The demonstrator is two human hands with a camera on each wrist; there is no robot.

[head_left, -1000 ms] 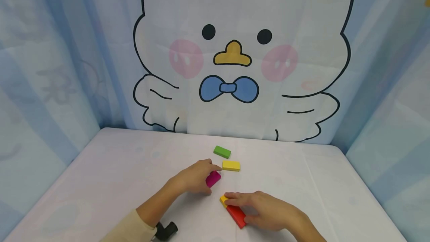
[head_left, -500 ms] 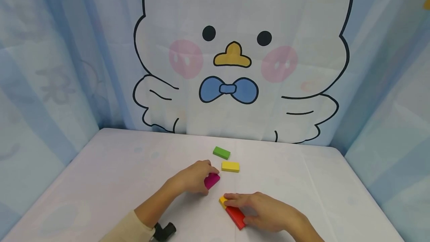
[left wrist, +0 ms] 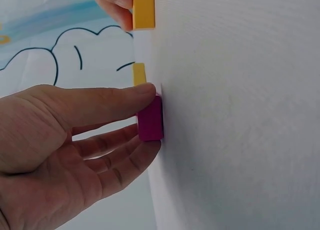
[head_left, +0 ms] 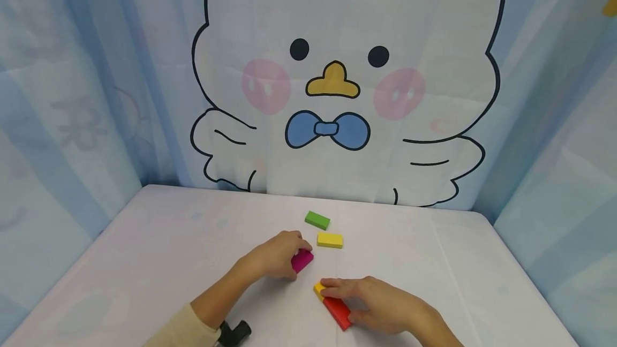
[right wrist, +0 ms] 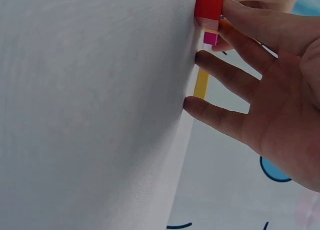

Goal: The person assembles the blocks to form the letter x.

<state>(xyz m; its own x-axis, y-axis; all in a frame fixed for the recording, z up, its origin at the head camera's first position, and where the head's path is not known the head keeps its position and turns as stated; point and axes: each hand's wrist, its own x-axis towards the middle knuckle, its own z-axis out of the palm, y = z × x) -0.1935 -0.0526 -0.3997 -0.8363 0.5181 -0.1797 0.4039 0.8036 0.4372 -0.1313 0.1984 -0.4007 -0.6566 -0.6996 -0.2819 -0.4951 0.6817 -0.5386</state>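
My left hand [head_left: 277,255] pinches a magenta block [head_left: 302,261] between thumb and fingertips, low over the white tabletop. In the left wrist view the thumb lies on one end of the magenta block [left wrist: 150,118] and fingers on the other. My right hand [head_left: 378,304] rests beside a red block [head_left: 337,312] and an orange-yellow block [head_left: 318,290] set end to end in a slanting row. Its thumb touches the red block, and its fairly straight fingers reach onto the orange-yellow one. In the right wrist view, other fingertips [right wrist: 192,103] spread down at the table surface.
A yellow block [head_left: 330,240] lies just beyond my left hand, with a green block [head_left: 317,220] behind it. A black device [head_left: 234,333] sits at my left wrist. A curtain [head_left: 332,170] with a cartoon bird stands along the table's back edge.
My left fingertips have drawn in around the magenta block, which has shifted slightly nearer and to the left. The right hand, red block and orange-yellow block keep their places.
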